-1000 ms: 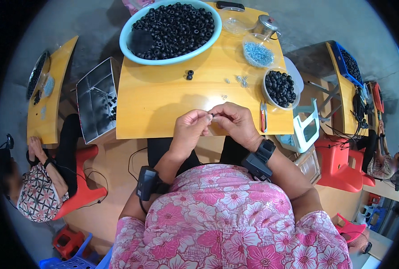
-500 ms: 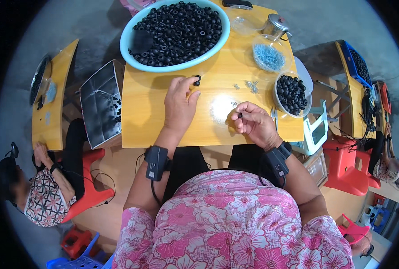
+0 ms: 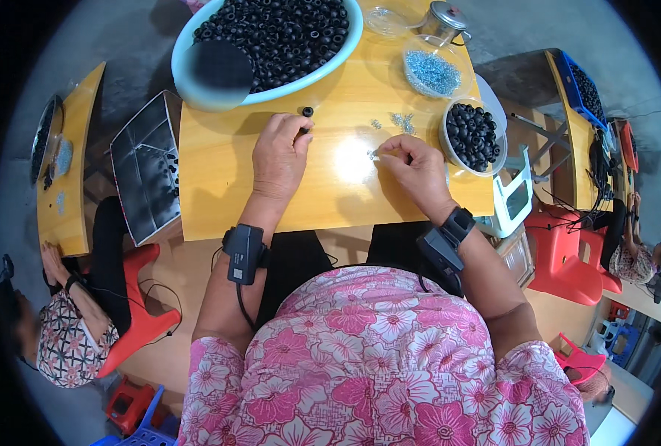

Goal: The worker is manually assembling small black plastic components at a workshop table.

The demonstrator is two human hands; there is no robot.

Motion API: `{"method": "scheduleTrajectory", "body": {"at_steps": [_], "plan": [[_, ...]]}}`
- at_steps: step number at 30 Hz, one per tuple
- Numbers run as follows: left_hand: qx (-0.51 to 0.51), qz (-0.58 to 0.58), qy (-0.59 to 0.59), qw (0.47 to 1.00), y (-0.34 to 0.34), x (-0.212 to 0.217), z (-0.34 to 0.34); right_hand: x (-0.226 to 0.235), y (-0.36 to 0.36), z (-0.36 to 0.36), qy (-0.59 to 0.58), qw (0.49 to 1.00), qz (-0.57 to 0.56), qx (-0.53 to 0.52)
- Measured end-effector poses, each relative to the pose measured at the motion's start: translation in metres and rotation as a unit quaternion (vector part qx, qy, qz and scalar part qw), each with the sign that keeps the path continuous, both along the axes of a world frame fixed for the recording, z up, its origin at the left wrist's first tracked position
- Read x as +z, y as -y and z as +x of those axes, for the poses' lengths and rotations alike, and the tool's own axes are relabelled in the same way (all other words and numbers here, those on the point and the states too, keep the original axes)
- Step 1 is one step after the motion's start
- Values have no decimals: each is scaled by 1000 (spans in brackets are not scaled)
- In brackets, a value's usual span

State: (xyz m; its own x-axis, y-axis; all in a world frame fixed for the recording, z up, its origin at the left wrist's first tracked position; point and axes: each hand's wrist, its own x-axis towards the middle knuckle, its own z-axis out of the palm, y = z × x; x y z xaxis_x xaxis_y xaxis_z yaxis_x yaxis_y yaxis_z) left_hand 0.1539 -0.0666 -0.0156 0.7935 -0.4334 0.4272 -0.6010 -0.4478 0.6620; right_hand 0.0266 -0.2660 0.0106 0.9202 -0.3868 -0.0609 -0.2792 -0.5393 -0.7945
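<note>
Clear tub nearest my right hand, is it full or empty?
Close to full: black beads heap across the clear tub, leaving just a strip of its wall showing around them.

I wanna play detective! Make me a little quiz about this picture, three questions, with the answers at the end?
1. Pick one: what colour is the big basin?
A) red
B) pale blue
C) yellow

2. True or false: a black bead sits on the table, just past the fingertips of the left hand.

3. Which hand is nearer the metal cup?

Key:
1. B
2. True
3. The right hand
</note>
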Motion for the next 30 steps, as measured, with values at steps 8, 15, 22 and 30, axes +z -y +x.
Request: {"method": "scheduleTrajectory", "body": {"at_steps": [8,15,22,30], "plan": [[-9,9,-87,996,-4,8,-20,-7,1,3,14,999,-43,18],[-85,-8,-57,995,13,4,-53,-7,-3,2,13,999,-42,14],[-49,32,-68,996,32,4,-66,-14,-5,-2,65,996,-56,25],[-34,55,-62,996,40,-3,-70,-19,-5,-6,64,994,-83,25]]}}
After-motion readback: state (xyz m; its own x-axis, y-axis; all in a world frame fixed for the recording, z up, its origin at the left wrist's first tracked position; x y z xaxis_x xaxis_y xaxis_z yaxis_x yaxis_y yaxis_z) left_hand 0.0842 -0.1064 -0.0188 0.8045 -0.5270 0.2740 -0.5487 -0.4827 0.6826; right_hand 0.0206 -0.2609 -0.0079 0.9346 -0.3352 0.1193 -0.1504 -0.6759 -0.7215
